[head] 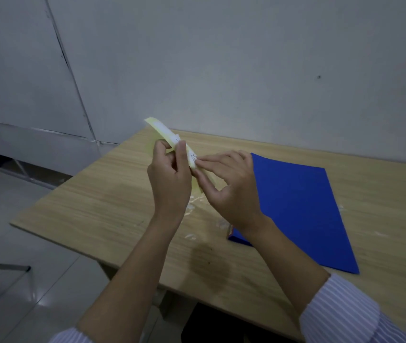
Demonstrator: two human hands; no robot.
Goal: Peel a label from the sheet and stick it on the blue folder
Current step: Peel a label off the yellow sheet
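Wood-grain tabletop: pale laminate table (113,194), matte, with light scuffs and smears near its middle; it stands against a plain grey wall (246,58).
Floor: glossy pale tiles (11,280) to the left of the table.
Blue folder: flat, rectangular, saturated blue card folder (303,206) lying closed on the table, to the right of both hands; its near left corner is hidden by the right wrist.
Sleeves: white cloth with thin stripes (345,315), pushed up the forearms.
Label sheet: thin pale-yellow backing sheet carrying white labels (169,134), bent into a curve and held in the air above the table, left of the folder.
Left hand: the left hand (169,174) is closed on the sheet's middle, thumb on one side and fingers on the other.
Right hand: the right hand (231,179) pinches narrowly, thumb and forefinger tips touching the sheet's near end, where a label bears faint dark writing; whether a label has lifted, I cannot tell.
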